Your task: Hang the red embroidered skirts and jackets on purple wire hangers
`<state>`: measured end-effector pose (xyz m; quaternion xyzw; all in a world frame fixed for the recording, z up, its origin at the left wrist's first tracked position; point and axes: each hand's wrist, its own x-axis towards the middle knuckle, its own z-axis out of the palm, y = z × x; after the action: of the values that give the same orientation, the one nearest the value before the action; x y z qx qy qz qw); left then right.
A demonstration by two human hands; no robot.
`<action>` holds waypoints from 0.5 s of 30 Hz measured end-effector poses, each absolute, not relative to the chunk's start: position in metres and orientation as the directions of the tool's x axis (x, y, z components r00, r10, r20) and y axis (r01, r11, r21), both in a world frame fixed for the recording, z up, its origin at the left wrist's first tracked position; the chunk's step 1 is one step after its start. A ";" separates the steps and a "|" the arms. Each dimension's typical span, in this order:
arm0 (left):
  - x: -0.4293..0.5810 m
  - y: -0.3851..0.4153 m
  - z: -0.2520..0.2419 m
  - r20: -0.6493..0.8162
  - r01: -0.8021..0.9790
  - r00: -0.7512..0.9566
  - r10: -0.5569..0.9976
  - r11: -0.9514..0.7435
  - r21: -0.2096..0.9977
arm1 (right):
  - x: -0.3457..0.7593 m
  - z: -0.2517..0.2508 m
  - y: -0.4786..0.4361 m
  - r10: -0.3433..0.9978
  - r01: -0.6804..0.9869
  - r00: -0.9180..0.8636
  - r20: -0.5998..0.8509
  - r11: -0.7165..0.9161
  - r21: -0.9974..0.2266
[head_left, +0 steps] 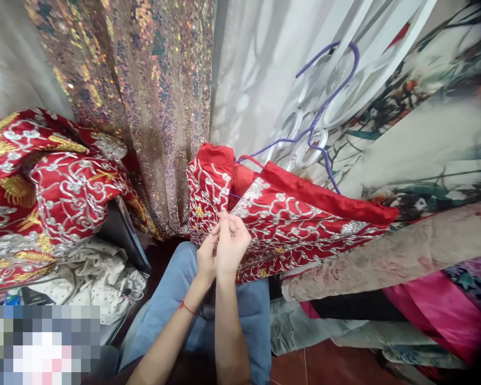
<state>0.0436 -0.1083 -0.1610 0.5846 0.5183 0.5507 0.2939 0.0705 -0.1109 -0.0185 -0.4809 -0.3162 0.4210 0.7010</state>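
A red skirt-like garment (300,214) with silver and gold embroidery hangs from a purple wire hanger (310,131), its plain red waistband at the top and a gap between two panels. Right in front of that gap, my right hand (233,243) is closed in a pinch, fingertips at the panel edge. My left hand (207,256), with a thin red string bracelet (187,307) at its wrist, presses against the right one with bent fingers. What the fingers pinch is hidden or too small to make out.
Another red embroidered cloth (72,187) lies heaped at left, above a white dotted cloth (98,272). A sequined curtain (144,80) hangs ahead. Floral fabric (417,133) and stacked garments (356,267) fill the right side. My knees in blue trousers (168,299) are below.
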 end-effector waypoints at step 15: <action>0.047 -0.117 -0.152 0.619 0.402 -0.119 0.777 -0.532 0.745 | 0.081 0.023 -0.090 0.900 -0.222 0.407 0.156 0.263 -0.939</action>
<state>0.0468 -0.1167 -0.1523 0.6444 0.4572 0.5922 0.1582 0.0815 -0.0897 0.0227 -0.4576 -0.3708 0.3991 0.7028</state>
